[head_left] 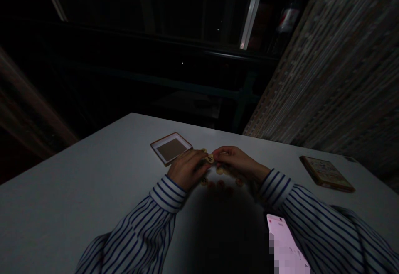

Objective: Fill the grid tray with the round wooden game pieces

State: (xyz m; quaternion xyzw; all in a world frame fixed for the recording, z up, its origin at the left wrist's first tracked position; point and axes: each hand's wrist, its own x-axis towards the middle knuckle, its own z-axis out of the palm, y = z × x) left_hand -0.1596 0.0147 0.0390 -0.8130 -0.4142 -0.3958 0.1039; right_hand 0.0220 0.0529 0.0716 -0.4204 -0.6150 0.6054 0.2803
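A round xiangqi piece point(210, 158) with a dark character is between the fingertips of my two hands, just above the white table. My left hand point(188, 167) is closed on its left side, and my right hand point(234, 160) pinches it from the right. Another xiangqi piece point(203, 150) shows just behind the left fingers. Several more round pieces lie in the shadow between my forearms, among them a pale piece point(220, 170), a dark-marked piece point(204, 181) and a reddish piece point(239, 182). Dim light hides most of their markings.
An open shallow box part point(158, 152) lies behind my left hand. The flat picture-covered box point(326, 173) is on the right. A lit phone point(285, 240) rests by my right forearm. A bead curtain point(311, 70) hangs right of the white table point(102, 162); a bottle point(288, 18) stands behind.
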